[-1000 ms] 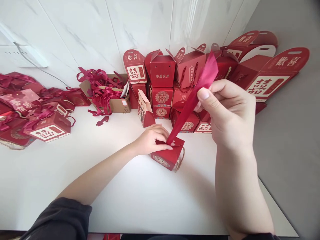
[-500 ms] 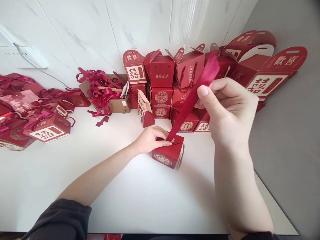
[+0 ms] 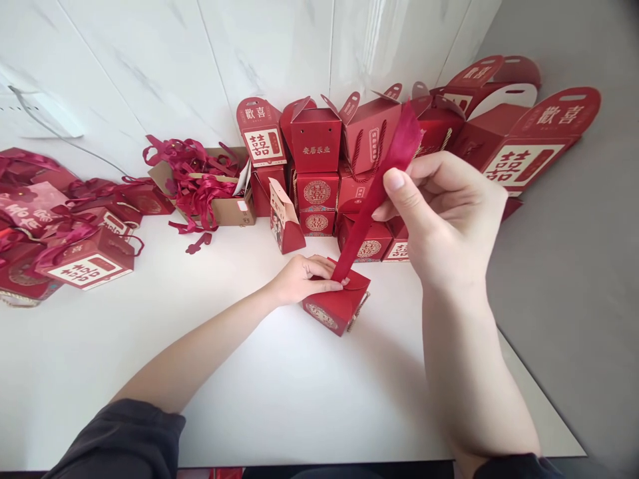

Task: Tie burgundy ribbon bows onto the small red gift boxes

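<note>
A small red box [image 3: 329,309] with a gold round emblem and a twisted cord on its right side stands on the white table. My left hand [image 3: 307,281] rests on top of it, with fingertips pinched at the foot of a dark red ribbon [image 3: 367,216]. Up and to the right, my right hand [image 3: 429,206] grips the ribbon near its upper end between thumb and fingers. The ribbon runs straight and slanting between both hands, and its loose tip sticks out above my right thumb.
Behind are stacked red boxes [image 3: 317,193]. A cardboard box [image 3: 234,209] full of ribbons stands at the back, left of them. Ribboned boxes [image 3: 90,259] crowd the left side of the white table [image 3: 239,392]. A grey surface [image 3: 564,279] lies on the right.
My right hand and the ribbon's upper end have shifted slightly left. The small box has turned a little under my left hand. The whole view has moved slightly.
</note>
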{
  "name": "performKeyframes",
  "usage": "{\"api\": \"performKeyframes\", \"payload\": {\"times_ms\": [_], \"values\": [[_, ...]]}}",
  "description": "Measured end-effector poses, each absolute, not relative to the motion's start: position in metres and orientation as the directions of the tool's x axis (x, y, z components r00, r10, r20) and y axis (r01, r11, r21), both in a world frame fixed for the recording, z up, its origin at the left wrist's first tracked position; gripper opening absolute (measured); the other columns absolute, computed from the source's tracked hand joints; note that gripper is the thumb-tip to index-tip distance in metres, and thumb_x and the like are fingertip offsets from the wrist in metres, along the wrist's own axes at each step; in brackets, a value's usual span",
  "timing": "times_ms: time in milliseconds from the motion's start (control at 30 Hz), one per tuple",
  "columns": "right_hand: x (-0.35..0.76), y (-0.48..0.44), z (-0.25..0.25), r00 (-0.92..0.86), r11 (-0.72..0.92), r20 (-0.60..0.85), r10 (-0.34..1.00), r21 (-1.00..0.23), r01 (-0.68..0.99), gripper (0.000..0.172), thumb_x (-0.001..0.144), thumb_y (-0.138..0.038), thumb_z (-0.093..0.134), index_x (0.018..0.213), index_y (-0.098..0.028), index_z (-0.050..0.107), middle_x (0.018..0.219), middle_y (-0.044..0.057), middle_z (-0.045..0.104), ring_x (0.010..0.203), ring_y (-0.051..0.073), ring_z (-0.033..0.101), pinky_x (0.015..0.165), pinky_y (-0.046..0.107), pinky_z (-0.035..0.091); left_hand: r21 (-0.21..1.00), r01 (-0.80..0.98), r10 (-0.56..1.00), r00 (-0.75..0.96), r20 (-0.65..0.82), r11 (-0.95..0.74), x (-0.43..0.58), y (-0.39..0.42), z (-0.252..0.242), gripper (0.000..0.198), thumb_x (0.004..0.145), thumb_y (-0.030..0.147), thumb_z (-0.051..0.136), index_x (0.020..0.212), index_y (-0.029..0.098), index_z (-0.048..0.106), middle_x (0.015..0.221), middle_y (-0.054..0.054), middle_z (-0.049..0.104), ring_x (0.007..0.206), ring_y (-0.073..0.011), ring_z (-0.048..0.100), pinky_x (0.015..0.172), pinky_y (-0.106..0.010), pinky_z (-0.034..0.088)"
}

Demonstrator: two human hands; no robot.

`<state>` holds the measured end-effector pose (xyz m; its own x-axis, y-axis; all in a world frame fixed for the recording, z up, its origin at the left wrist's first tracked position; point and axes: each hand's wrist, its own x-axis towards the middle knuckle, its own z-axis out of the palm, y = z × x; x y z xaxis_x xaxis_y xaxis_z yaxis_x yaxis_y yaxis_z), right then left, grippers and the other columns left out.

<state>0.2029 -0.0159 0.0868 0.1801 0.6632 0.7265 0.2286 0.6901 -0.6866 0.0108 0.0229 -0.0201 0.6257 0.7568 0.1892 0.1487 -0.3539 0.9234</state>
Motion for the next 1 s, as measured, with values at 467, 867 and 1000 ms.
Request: {"api": "performKeyframes", "payload": {"times_ms": [467,867,1000], "values": [[0.201,0.02,0.042,-0.028,0.49,0.528,0.849,-0.765,0.418,0.023,0.09,-0.035,0.059,0.109,-0.021,0.06,0.112,0.007,0.065,0.087,0.019,0.065,0.073,0.032,0.052,0.921,0.219,0.717,0.692,0.086,-0.322,0.009,0.021,-0.014,0.021,0.073,0.036,0.078,0.086,0.019,0.08,0.09,-0.009,0.074,0.098,-0.0213,0.064,0.095,-0.035,0.049],[0.206,-0.031,-0.029,-0.066,0.207,0.197,0.978,-0.951,0.23,0.032,0.087,-0.051,0.06,0.085,-0.021,0.073,0.101,0.007,0.067,0.099,0.022,0.06,0.083,0.033,0.046,0.893,0.252,0.695,0.713,0.09,-0.374,0.01,0.022,-0.013,0.02,0.076,0.037,0.075,0.083,0.019,0.08,0.081,-0.007,0.073,0.094,-0.0196,0.062,0.088,-0.032,0.05],[0.192,-0.026,-0.037,-0.038,0.053,0.062,0.997,-0.979,-0.197,0.025,0.081,-0.045,0.069,0.081,-0.02,0.071,0.078,0.001,0.068,0.072,0.016,0.063,0.071,0.028,0.05,0.902,0.258,0.707,0.703,0.072,-0.348,0.01,0.022,-0.012,0.02,0.075,0.037,0.076,0.084,0.019,0.079,0.089,-0.007,0.073,0.094,-0.0186,0.063,0.092,-0.032,0.049]]}}
